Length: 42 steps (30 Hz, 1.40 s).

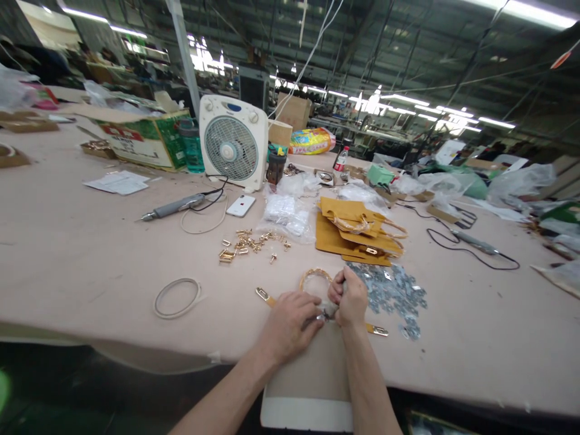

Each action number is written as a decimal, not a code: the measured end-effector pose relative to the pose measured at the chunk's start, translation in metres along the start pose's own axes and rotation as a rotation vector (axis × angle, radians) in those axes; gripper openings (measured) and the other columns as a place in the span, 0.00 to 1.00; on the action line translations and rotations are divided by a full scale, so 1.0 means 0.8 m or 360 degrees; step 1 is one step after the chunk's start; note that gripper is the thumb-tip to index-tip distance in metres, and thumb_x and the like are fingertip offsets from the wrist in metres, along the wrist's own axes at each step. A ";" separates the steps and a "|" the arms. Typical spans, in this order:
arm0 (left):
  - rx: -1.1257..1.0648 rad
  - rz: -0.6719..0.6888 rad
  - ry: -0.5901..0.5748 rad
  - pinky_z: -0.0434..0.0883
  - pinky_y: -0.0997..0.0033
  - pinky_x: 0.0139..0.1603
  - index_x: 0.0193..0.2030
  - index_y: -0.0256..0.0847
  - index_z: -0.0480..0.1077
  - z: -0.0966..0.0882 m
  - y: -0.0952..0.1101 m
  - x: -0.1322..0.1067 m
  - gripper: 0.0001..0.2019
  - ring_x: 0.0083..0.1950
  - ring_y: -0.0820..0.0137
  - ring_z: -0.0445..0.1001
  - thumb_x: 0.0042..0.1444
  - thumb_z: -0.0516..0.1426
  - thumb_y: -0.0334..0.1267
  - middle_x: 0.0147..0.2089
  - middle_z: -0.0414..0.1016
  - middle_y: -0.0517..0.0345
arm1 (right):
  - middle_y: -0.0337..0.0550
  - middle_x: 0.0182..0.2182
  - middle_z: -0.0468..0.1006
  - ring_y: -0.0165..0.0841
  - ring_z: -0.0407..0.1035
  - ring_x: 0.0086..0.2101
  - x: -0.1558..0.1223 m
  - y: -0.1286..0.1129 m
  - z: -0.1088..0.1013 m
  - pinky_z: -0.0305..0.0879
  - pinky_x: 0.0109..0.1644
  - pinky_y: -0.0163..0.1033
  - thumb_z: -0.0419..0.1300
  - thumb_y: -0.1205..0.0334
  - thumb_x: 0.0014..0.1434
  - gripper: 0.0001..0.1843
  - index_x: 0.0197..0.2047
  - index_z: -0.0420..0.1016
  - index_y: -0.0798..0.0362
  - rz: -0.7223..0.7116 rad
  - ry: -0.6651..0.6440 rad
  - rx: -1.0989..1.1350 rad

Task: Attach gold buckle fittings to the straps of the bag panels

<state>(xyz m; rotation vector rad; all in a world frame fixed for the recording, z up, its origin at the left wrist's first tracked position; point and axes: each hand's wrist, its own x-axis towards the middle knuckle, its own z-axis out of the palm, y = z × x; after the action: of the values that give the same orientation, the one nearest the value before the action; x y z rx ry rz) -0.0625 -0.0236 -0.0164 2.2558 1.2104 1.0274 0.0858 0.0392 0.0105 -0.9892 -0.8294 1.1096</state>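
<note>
A beige bag panel [308,374] with a white lower band lies before me at the table edge. A braided handle loop [316,271] sticks out beyond its far end, and a yellow strap with a gold clasp [261,294] shows at the left. Another gold clasp [379,330] is at the right. My left hand [292,320] presses on the panel, its thumb and fingers closed at a small shiny metal piece [322,316]. My right hand [351,296] is a fist just beside it, around something greyish that is mostly hidden.
Flat silver metal plates [394,293] lie scattered at the right, gold fittings [244,243] farther left. Stacked yellow bag pieces [347,226], a plastic bag [287,214], a phone [241,206] and a fan [234,145] stand beyond. Corded electric screwdrivers [174,207] and a tape roll [177,298] lie about.
</note>
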 end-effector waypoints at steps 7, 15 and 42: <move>-0.0014 0.0001 0.0020 0.70 0.56 0.60 0.42 0.46 0.76 0.002 0.000 0.000 0.01 0.57 0.62 0.77 0.65 0.62 0.37 0.55 0.82 0.57 | 0.27 0.16 0.57 0.23 0.50 0.14 -0.023 0.010 -0.007 0.46 0.16 0.29 0.57 0.46 0.69 0.24 0.25 0.64 0.51 -0.0247 -0.0099 -0.0216; 0.0093 -0.0008 -0.0038 0.68 0.51 0.64 0.61 0.48 0.73 0.002 0.000 -0.003 0.26 0.61 0.57 0.74 0.57 0.69 0.46 0.63 0.78 0.54 | 0.28 0.17 0.57 0.23 0.50 0.15 -0.037 -0.026 -0.007 0.45 0.18 0.29 0.55 0.52 0.71 0.21 0.27 0.64 0.51 -0.0448 -0.0167 0.0075; 0.0207 -0.0012 -0.0049 0.68 0.51 0.63 0.60 0.50 0.73 0.003 0.002 -0.005 0.28 0.60 0.55 0.74 0.54 0.70 0.53 0.61 0.79 0.55 | 0.29 0.18 0.56 0.25 0.50 0.17 -0.059 -0.006 -0.007 0.47 0.18 0.31 0.55 0.54 0.72 0.22 0.26 0.62 0.50 -0.0471 -0.0128 0.0053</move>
<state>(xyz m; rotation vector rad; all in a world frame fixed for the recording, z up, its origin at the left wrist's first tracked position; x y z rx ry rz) -0.0614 -0.0279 -0.0183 2.3539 1.3066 0.9320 0.0806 -0.0085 0.0102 -0.7684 -0.9845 0.9098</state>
